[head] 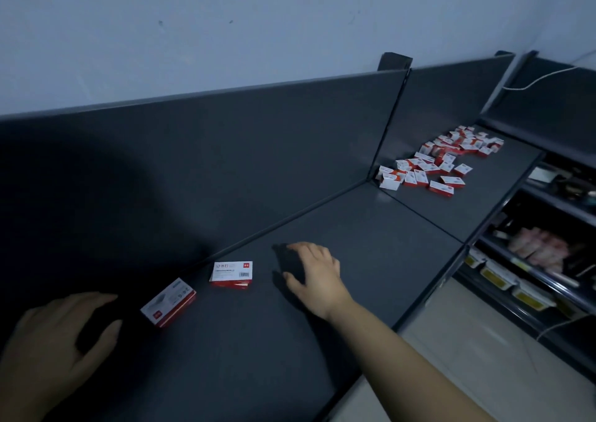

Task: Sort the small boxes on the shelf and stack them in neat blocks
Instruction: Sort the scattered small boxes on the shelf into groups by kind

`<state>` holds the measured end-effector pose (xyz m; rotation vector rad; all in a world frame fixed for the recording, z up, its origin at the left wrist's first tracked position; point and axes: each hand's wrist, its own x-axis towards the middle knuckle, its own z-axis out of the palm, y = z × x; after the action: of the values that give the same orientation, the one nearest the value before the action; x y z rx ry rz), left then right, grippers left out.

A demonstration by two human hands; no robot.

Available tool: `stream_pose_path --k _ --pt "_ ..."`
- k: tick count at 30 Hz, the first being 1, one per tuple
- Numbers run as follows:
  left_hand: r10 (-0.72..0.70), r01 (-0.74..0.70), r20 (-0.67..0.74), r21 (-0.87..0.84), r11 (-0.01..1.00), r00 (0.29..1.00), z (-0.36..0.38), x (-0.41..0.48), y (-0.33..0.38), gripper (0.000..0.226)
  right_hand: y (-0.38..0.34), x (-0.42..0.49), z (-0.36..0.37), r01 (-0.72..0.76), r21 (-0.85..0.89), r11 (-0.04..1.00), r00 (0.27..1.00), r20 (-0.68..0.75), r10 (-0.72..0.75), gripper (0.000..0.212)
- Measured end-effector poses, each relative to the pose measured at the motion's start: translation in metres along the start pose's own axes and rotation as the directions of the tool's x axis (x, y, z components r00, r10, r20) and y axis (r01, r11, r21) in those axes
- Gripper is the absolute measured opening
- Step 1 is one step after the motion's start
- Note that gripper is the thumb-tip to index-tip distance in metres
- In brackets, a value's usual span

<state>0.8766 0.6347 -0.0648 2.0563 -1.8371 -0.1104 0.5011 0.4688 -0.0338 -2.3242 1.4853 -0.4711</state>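
Two small red-and-white boxes lie on the dark shelf [338, 228]: one box [231, 274] flat with its barcode side up, another box [168, 302] tilted near the back panel. My right hand [314, 271] hovers just right of the flat box, fingers relaxed and curved down toward the shelf, holding nothing. My left hand [48, 344] is at the lower left, left of the tilted box, fingers loosely spread and empty. A scattered pile of several more small boxes [438, 163] lies on the far right section of the shelf.
A dark back panel [193, 163] runs behind the shelf, with a seam between shelf sections. To the right, lower shelves [532, 260] hold packaged goods and yellow price tags. Light floor shows at the bottom right. A white cable hangs at the upper right.
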Motion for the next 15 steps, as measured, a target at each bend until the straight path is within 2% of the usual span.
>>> stream_pose_path --k 1,4,10,15 --pt "0.034 -0.034 -0.076 -0.004 0.999 0.997 -0.006 0.01 0.025 0.054 0.004 0.0 -0.003 -0.009 -0.02 1.0 1.0 0.003 0.009 0.049" --pt "0.121 -0.119 -0.107 0.022 0.993 0.987 -0.008 0.034 0.092 0.052 0.017 0.001 -0.016 -0.039 -0.063 0.997 0.999 0.0 0.04 0.05" --pt "0.297 -0.308 -0.133 -0.078 0.948 0.946 0.028 0.082 0.16 0.047 0.042 -0.007 -0.037 -0.072 -0.095 0.993 0.997 -0.022 0.07 0.052" --pt "0.353 -0.359 -0.079 -0.097 0.928 0.932 0.048 0.111 0.201 0.051 0.073 -0.012 -0.056 -0.094 -0.089 0.992 0.995 -0.039 0.091 0.052"
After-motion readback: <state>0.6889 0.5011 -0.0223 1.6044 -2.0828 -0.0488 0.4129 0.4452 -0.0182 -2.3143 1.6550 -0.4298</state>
